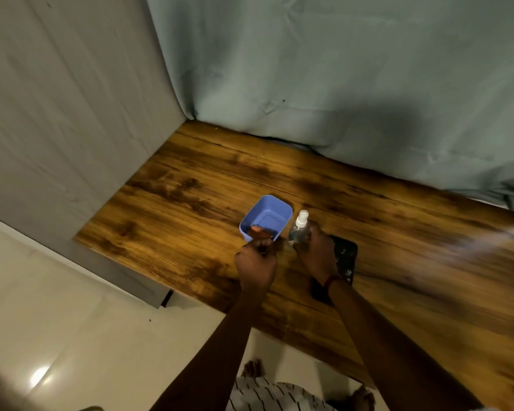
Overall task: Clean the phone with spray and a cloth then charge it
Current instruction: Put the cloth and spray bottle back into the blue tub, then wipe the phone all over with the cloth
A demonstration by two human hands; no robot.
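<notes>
The phone (345,256), a flat dark slab with small pale marks on its face, lies on the table (190,185) just right of and partly under the right hand (313,250), well inside the near edge. That hand is wrapped around the spray bottle (298,229), a small clear cylinder of bluish liquid with a white pump top, held upright. The left hand (257,262) is curled at the near rim of the blue tub (264,216), seemingly pinching something small and reddish there; whether that is the cloth is too blurred to tell. The step looks like readying the spray, and it would go best misted lightly onto cloth rather than straight onto the glass, nozzle turned away from any ports, with the phone kept flat. The tub is smooth, rounded plastic; the table is glossy wood-grain laminate, likely slippery under a phone. Wrinkled grey-green fabric (339,69) hangs behind.
</notes>
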